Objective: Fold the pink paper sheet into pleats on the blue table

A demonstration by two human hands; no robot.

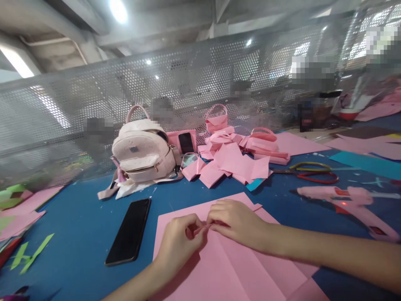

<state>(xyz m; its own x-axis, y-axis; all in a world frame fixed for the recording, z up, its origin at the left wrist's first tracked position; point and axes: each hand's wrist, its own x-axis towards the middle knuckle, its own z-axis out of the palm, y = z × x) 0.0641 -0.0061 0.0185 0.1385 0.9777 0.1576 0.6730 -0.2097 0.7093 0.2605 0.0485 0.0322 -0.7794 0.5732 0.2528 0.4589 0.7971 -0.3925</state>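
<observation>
Fingers of my left hand and my right hand meet over a large sheet of pink paper with crease lines. Between them both hands pinch a narrow pink paper strip; whether it is part of the sheet I cannot tell. The left hand's thumb and forefinger form a ring around its end. My right hand lies flatter, fingertips curled down, its thumb under them. Another thin pink strip end shows beyond the right wrist. Left of the sheet lies a black phone.
A pink glue gun with a lit red light and scissors lie on the right. Behind are a backpack, folded pink paper pieces and small paper bags. Green paper scraps lie left on the blue table.
</observation>
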